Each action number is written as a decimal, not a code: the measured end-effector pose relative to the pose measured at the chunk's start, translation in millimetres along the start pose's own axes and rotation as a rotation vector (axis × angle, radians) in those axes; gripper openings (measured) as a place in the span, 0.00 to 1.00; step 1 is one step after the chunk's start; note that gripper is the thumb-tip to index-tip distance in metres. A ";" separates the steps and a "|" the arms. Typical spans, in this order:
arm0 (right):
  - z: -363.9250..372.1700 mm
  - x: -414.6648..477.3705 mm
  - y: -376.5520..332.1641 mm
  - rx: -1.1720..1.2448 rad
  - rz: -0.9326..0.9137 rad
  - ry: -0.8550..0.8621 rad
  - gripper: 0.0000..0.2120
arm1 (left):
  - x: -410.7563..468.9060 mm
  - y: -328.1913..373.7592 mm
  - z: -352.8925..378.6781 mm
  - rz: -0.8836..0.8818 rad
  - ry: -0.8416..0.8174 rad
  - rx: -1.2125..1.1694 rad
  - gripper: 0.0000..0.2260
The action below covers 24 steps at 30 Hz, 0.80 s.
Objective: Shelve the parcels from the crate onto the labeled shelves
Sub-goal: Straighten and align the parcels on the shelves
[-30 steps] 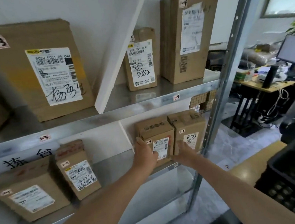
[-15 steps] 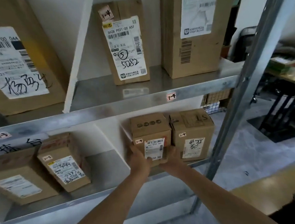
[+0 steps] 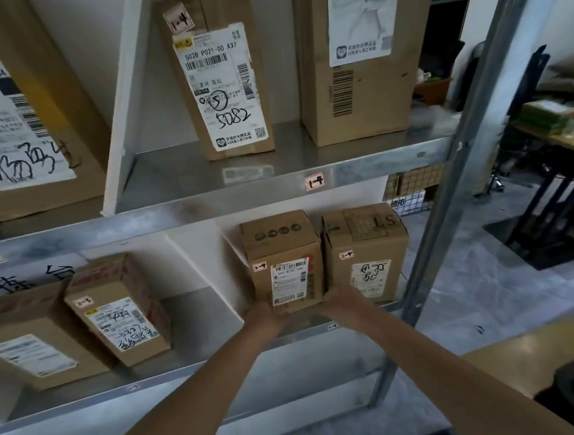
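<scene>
1. Head view, location. The small parcel (image 3: 284,264) stands upright on the lower shelf (image 3: 321,322), close to its front edge in the right-hand bay. It carries a tag reading 2-4, and its right face touches, or very nearly touches, the neighbouring parcel (image 3: 367,252), which bears the same tag.

2. Head view, hands. The left hand (image 3: 264,317) is cupped against the parcel's lower left corner; the right hand (image 3: 340,299) is pressed to its lower right corner. Both hands are closed on the box at its base. Whether the base rests fully on the shelf cannot be told.

3. Handling, judged. This is a stiff cardboard carton, compact and probably light to moderate in weight. The taped faces and printed label may be somewhat slick, so the lower corners and side faces are the sound places to hold. It stands taller than it is wide and could tip forward if released near the edge.

4. Edges and room. The upper shelf (image 3: 277,197) leaves clear headroom above the box. The white divider (image 3: 211,278) stands well apart to the left, with bare shelf between. On the right, the neighbour and the steel upright (image 3: 449,204) close off movement. Judged: push straight back, then withdraw toward the front.
</scene>
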State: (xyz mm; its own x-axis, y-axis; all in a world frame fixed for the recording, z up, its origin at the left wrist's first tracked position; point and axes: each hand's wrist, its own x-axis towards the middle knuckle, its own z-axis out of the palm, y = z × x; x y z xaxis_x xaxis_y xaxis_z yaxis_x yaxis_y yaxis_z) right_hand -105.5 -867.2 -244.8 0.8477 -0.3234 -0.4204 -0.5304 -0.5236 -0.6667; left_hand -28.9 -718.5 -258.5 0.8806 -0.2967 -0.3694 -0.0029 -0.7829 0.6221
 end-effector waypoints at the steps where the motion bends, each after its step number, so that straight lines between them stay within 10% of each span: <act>1: -9.2 -0.3 8.7 -0.039 0.062 0.026 0.13 | 0.1 2.4 -3.2 -0.004 0.024 -0.027 0.20; 12: -48.3 4.0 70.7 0.297 0.278 0.565 0.57 | -7.0 20.5 -15.0 0.008 0.272 -0.136 0.28; 24: -1.7 17.5 73.1 0.491 0.105 0.894 0.48 | 17.1 7.3 -13.9 0.066 0.243 -0.163 0.24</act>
State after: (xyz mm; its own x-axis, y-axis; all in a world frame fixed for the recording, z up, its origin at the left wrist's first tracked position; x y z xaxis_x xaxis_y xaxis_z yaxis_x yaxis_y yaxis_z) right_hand -129.4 -912.5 -299.8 0.3840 -0.9232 -0.0126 -0.3747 -0.1434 -0.9160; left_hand -7.3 -721.7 -250.7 0.9686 -0.1895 -0.1607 -0.0053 -0.6624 0.7491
